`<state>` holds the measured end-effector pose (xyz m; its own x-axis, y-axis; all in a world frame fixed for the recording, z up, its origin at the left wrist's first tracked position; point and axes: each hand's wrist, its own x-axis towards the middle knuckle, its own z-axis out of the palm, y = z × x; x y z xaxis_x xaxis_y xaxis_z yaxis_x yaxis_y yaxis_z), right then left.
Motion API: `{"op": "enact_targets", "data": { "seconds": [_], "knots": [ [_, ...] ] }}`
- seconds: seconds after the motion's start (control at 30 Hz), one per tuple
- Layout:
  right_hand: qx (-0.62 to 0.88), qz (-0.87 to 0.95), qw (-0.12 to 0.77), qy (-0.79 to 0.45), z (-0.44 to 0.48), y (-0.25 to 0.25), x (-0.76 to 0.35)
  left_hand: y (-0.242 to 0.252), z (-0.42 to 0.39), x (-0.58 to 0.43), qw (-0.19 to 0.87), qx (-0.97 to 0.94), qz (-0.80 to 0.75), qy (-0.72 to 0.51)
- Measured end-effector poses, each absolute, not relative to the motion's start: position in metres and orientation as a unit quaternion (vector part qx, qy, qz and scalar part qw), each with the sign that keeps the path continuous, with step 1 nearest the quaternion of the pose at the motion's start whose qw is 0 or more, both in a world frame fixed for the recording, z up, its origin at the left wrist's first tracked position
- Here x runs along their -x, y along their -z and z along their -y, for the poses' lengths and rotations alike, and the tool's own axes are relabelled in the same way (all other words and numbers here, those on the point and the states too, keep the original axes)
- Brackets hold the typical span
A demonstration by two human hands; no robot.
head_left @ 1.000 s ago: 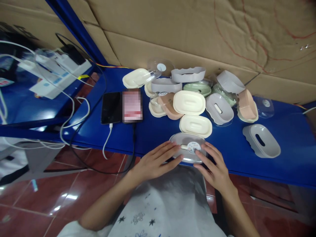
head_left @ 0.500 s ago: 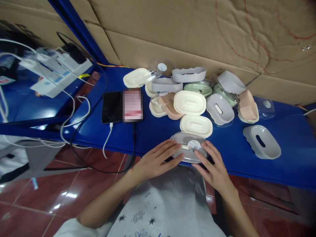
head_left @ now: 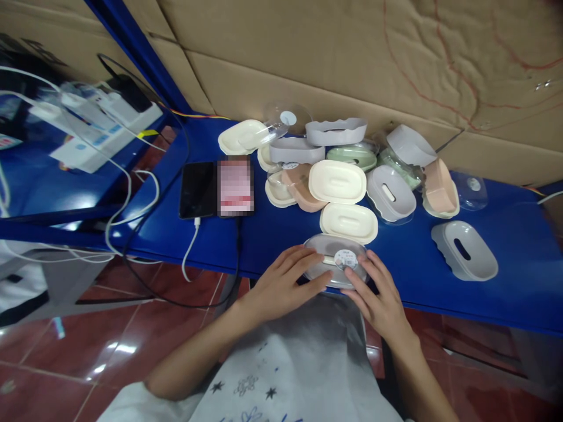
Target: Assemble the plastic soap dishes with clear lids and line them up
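At the shelf's front edge, right before me, lies a grey oval soap dish (head_left: 317, 271) under a clear lid with a round white sticker (head_left: 346, 259). My left hand (head_left: 285, 281) grips its left side, fingers over the lid and thumb near the front rim. From the right, my right hand (head_left: 378, 296) holds the other end, its index finger near the sticker. A cream oval tray (head_left: 348, 223) lies just behind the dish, and a second cream tray (head_left: 337, 181) sits behind that one. The undersides of my fingers are hidden.
A grey soap dish body (head_left: 477, 258) stands to the right on the blue shelf (head_left: 523, 293). Behind are grey, peach (head_left: 440, 184) and green (head_left: 352, 158) parts and clear lids (head_left: 470, 189). Two phones (head_left: 197, 190) with cables lie left, near a power strip (head_left: 103, 140).
My left thumb has slid slightly inward over the lid. Both hands stay on the soap dish, and the view has shifted a little.
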<state>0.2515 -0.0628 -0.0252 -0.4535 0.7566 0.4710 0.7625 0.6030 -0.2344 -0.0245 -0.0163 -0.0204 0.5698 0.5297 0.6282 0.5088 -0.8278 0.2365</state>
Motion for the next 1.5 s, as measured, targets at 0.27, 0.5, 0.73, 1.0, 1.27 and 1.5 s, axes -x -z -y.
{"op": "enact_targets", "data": {
  "seconds": [0.27, 0.5, 0.73, 1.0, 1.27, 1.5],
  "knots": [
    [0.452, 0.848, 0.276, -0.007, 0.066, 0.027, -0.251, 0.025, 0.016, 0.022, 0.018, -0.874, -0.289, -0.391],
    [0.492, 0.828, 0.254, -0.088, 0.059, 0.02, -0.249, 0.024, 0.013, 0.026, 0.091, -0.87, -0.33, -0.355],
    [0.468, 0.826, 0.311, -0.034, 0.052, 0.003, -0.267, 0.021, 0.018, 0.03, 0.161, -0.842, -0.31, -0.41],
    [0.703, 0.53, 0.385, 0.278, 0.056, -0.011, -0.427, 0.013, -0.001, 0.017, 0.064, -0.908, -0.329, -0.25],
    [0.791, 0.441, 0.362, 0.223, 0.063, 0.045, -0.497, 0.009, -0.017, -0.002, 0.069, -0.916, -0.353, -0.179],
    [0.677, 0.542, 0.414, 0.279, 0.031, 0.02, -0.443, 0.021, 0.0, 0.023, 0.109, -0.886, -0.367, -0.262]
  ]
}}
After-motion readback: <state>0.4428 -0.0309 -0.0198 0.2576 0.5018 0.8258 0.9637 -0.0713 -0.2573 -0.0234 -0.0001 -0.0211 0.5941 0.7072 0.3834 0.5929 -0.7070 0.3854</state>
